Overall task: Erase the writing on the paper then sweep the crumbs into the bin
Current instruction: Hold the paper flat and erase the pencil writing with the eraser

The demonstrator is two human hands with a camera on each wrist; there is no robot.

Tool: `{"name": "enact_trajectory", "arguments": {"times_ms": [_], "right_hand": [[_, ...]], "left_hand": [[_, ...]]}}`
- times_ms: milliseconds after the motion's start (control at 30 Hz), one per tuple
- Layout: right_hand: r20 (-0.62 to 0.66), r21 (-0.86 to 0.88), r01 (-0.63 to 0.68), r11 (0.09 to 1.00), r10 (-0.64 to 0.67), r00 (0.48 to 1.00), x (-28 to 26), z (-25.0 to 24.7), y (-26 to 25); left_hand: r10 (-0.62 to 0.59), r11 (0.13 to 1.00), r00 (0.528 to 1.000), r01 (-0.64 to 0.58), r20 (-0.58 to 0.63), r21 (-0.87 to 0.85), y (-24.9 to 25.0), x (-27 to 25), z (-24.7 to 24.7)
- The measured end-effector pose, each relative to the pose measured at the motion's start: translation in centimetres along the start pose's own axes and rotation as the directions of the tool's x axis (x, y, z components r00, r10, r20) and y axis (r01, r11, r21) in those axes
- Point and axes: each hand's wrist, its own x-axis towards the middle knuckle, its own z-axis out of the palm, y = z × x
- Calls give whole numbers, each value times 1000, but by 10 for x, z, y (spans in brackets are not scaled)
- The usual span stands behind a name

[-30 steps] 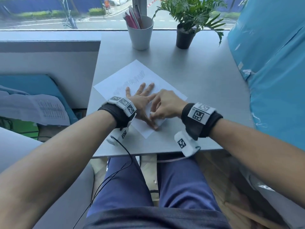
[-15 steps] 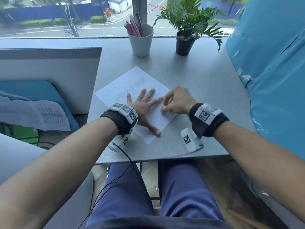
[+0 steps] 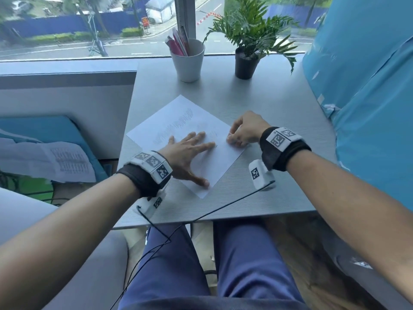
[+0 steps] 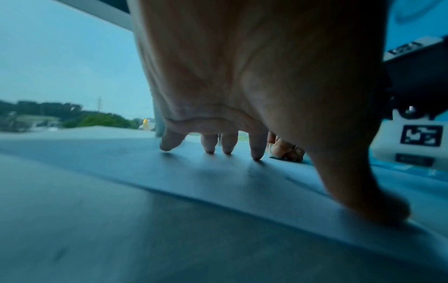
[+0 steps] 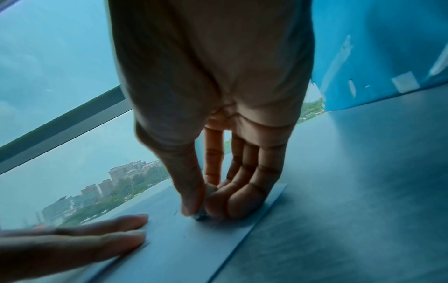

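White paper [image 3: 178, 124] lies turned like a diamond at the middle of the grey table [image 3: 279, 175]. The left hand [image 3: 187, 157] presses flat on it, fingers spread. At its 3 o'clock corner the right hand [image 3: 243, 130] pinches a small eraser [image 5: 210, 188] against the sheet.

A pale grey, wood-grained square table [image 3: 268, 121] stands against a wide window [image 3: 67, 25] that shows a road, blue hoarding and trees in flat daylight. At its far edge stand a white cup of pens [image 3: 188, 61] and a green fern in a black pot [image 3: 247, 63]. Blue plastic sheeting [image 3: 368, 86] hangs to the right, above brown wooden flooring [image 3: 301, 253].
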Motion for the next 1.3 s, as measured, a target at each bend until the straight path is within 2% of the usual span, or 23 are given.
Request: {"name": "enact_trajectory", "arguments": {"times_ms": [133, 233, 300, 400, 433, 533, 567, 667, 700, 800, 867, 933, 967, 1067, 1100, 1167, 1200, 1300], "right_hand": [[-111, -147, 100, 984, -117, 987, -10, 7, -9], [13, -152, 217, 964, -218, 976, -33, 27, -18], [52, -148, 237, 960, -232, 971, -38, 37, -20], [-91, -106, 200, 974, -209, 974, -36, 45, -20], [-91, -111, 215, 970, -226, 970, -38, 51, -21], [86, -158, 342, 926, -332, 939, -56, 70, -26], [87, -155, 335, 929, -325, 942, -54, 67, -26], [-91, -91, 231, 969, -239, 967, -38, 51, -22], [-96, -88, 233, 969, -241, 966, -38, 53, -22], [119, -176, 359, 917, -342, 932, -55, 68, -29], [81, -150, 305, 941, -296, 952, -47, 60, -27], [-58, -99, 249, 963, -256, 965, -40, 53, -26], [-54, -110, 257, 960, -264, 963, -41, 55, -26], [111, -200, 342, 918, -326, 939, -54, 66, -31], [99, -194, 318, 928, -303, 948, -53, 62, -31], [-17, -151, 253, 956, -259, 966, -46, 53, -29], [-29, -149, 259, 954, -266, 963, -45, 53, -29], [132, -213, 349, 912, -327, 936, -56, 64, -32]], "left_hand": [[-34, 996, 999, 36, 30, -84, -4, -7, 10], [-55, 994, 997, 60, 55, -92, -2, -3, 15], [-63, 994, 996, 68, 61, -90, -3, -2, 17], [-65, 994, 996, 70, 67, -80, -2, -2, 18], [-65, 994, 995, 71, 70, -80, -2, -2, 18], [-65, 994, 994, 71, 83, -80, 0, -4, 15], [-65, 994, 994, 72, 84, -83, 1, -4, 15], [-76, 994, 994, 82, 80, -78, 1, -4, 14], [-83, 993, 993, 89, 85, -72, 1, -4, 14], [-76, 995, 992, 82, 96, -57, 2, -3, 15], [-74, 995, 993, 80, 89, -61, 3, -3, 14], [-89, 993, 993, 94, 84, -66, 4, -4, 13], [-93, 993, 992, 99, 87, -63, 4, -4, 13], [-77, 995, 992, 83, 97, -61, 3, -4, 13], [-75, 995, 992, 82, 97, -63, 4, -4, 13], [-88, 994, 991, 94, 96, -58, 5, -4, 12], [-95, 993, 991, 101, 99, -55, 6, -5, 11], [-90, 993, 990, 98, 112, -62, 6, -6, 11]]}}
